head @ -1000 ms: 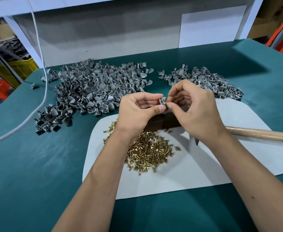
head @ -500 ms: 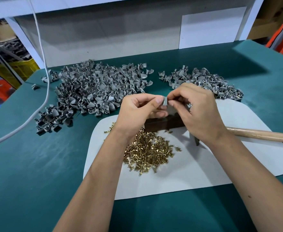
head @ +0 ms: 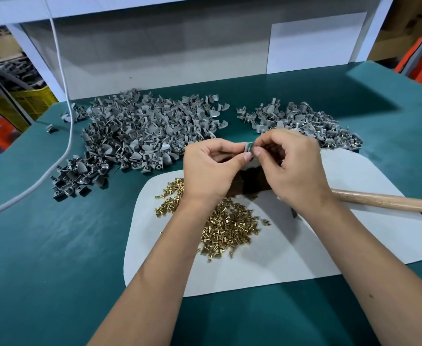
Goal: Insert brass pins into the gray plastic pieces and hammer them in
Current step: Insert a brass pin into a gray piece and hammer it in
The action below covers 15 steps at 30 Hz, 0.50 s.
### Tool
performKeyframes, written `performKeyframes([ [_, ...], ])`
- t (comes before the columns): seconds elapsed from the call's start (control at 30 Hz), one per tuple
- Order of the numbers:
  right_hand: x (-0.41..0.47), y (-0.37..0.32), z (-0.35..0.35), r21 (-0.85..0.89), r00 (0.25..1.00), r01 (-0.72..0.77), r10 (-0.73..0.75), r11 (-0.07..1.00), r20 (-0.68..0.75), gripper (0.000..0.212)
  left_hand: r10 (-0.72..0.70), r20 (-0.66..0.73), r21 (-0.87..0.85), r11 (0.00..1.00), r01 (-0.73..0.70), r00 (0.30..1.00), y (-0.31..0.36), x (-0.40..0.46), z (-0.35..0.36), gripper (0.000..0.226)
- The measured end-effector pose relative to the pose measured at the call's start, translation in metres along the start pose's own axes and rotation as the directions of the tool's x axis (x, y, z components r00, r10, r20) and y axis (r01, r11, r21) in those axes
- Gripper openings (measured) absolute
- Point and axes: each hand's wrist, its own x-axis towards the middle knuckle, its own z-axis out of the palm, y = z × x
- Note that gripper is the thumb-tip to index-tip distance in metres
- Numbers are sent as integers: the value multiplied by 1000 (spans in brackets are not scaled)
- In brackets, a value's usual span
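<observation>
Head view: left hand (head: 212,171) and right hand (head: 292,166) raised together above the white mat (head: 329,245), fingertips pinching one gray plastic piece (head: 249,147) between them, other fingers curled. Brass pins (head: 227,228) heaped on mat below; hammer handle (head: 389,202) under right wrist.

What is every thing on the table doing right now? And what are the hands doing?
left hand: pinches the gray piece
right hand: pinches the same piece
gray piece: held above the table
brass pins: loose heap on the white mat
hammer: lying on the mat, unheld
big gray pile: heaped, untouched
small gray pile: heaped, brass showing
</observation>
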Motion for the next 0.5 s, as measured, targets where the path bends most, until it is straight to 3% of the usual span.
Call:
performKeyframes([
  [0.5, -2, -9, 5, 10, 981, -194, 193, 981, 8, 10, 24, -48, 215, 977, -13, 999, -1, -2, 6, 14],
])
